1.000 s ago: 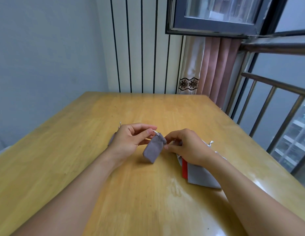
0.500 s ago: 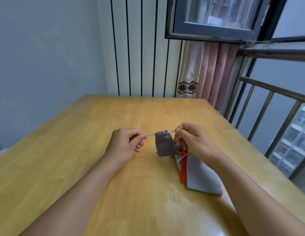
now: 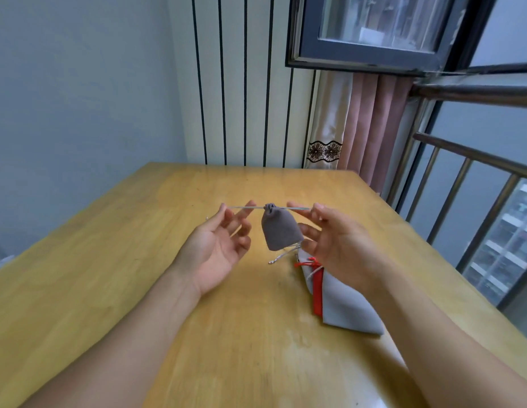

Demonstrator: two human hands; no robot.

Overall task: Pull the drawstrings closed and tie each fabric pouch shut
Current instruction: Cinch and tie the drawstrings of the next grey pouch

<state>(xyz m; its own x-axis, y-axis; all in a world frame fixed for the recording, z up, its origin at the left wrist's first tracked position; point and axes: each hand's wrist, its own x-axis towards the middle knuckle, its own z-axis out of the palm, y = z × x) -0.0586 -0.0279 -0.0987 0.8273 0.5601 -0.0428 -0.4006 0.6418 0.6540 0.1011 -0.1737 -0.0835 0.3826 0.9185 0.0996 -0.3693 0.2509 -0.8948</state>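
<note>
While its mouth is cinched, the dark grey pouch hangs above the wooden table from a taut drawstring, left hand pinching the 9 o'clock end, right hand the 3 o'clock end. Toward 5 o'clock lie 2 pouches: a light grey pouch over a red pouch.

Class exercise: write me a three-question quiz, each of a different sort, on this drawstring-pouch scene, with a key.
1. True or false: the dark grey pouch lies flat on the table.
2. What is pulled taut between the left hand and right hand? A cord; B ribbon; C wire.
3. Fill in: the pile of pouches shows light grey and ___ fabric.

Key: 1 false, it hangs from its drawstring; 2 A; 3 red.
</note>
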